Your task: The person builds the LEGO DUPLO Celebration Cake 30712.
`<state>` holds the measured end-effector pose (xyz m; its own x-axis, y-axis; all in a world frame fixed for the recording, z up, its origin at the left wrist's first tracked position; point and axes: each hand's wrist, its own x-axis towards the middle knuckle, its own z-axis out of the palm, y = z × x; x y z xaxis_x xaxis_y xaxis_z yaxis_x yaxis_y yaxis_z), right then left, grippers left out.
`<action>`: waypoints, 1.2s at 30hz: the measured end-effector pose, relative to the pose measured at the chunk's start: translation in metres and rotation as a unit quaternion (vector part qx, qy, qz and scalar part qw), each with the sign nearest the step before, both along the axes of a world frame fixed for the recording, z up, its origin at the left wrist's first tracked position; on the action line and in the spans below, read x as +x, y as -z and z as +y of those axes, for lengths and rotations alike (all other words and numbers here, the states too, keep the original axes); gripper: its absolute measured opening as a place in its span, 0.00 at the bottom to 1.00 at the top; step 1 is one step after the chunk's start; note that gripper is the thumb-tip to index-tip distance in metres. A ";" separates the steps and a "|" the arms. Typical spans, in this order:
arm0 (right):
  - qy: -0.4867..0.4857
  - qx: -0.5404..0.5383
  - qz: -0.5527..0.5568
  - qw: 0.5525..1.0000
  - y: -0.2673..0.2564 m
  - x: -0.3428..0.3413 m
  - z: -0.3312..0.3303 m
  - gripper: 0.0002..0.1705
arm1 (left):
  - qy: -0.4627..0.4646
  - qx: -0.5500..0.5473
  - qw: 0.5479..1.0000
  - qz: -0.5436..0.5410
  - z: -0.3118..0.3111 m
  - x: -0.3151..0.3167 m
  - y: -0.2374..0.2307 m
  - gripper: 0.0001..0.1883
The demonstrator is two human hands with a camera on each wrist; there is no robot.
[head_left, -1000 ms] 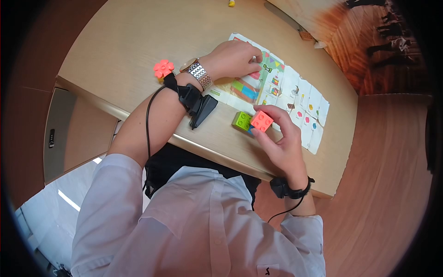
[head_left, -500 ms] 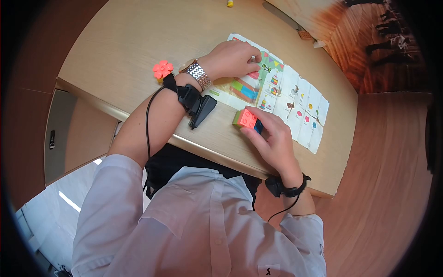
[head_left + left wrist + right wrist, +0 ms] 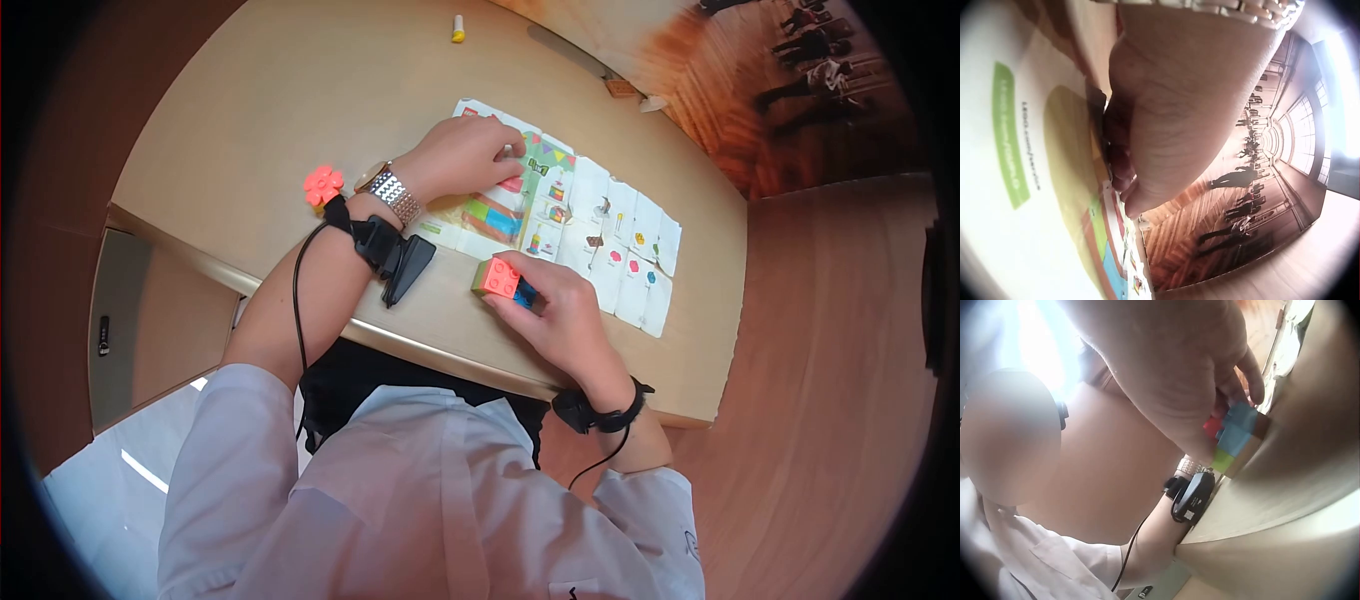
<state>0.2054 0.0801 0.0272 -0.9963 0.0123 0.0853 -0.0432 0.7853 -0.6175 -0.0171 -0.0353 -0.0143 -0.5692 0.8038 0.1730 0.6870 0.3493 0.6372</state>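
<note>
My right hand (image 3: pixel 562 312) pinches a coral brick (image 3: pixel 501 278) between thumb and fingers. The coral brick sits over a green brick (image 3: pixel 481 274) and a blue brick (image 3: pixel 525 292) near the table's front edge. In the right wrist view the blue brick (image 3: pixel 1239 427) and green brick (image 3: pixel 1222 460) show under my fingers, with a brown one (image 3: pixel 1245 457) below; how firmly the coral brick is seated cannot be told. My left hand (image 3: pixel 457 158) rests on the printed sheet (image 3: pixel 590 237), its fingers loosely bent, holding nothing visible.
A coral flower piece (image 3: pixel 323 185) lies on the table (image 3: pixel 300 100) beside my left forearm. A small white and yellow piece (image 3: pixel 458 30) is at the far edge. A picture backdrop (image 3: pixel 700 90) stands behind, with an orange-brown piece (image 3: pixel 620 88) near it.
My right hand has carried the coral brick left, from beside the green brick to over the green and blue ones. My left hand stays on the sheet. The head view has shifted slightly.
</note>
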 end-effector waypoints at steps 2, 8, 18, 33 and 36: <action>0.001 -0.004 0.009 1.000 0.001 0.000 -0.001 0.22 | 0.001 0.005 1.000 0.003 0.000 0.000 0.001 0.15; -0.009 0.003 0.031 0.999 0.012 0.001 0.004 0.25 | -0.004 0.012 1.000 -0.001 0.000 0.000 0.000 0.15; 0.038 -0.103 0.087 0.990 -0.012 -0.021 0.051 0.36 | -0.004 0.016 1.000 0.002 0.002 0.000 0.002 0.15; 0.169 -0.097 -0.007 0.981 0.046 -0.115 0.141 0.15 | 0.003 0.014 1.000 -0.014 0.002 0.003 -0.004 0.15; 0.173 -0.029 0.008 0.984 0.036 -0.113 0.132 0.15 | 0.003 0.017 1.000 -0.021 0.002 0.002 -0.002 0.15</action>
<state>0.0925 0.2123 -0.0086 -0.9303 0.3559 0.0891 0.2109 0.7175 -0.6638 -0.0147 -0.0328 -0.0127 -0.5717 0.8012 0.1769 0.6620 0.3230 0.6763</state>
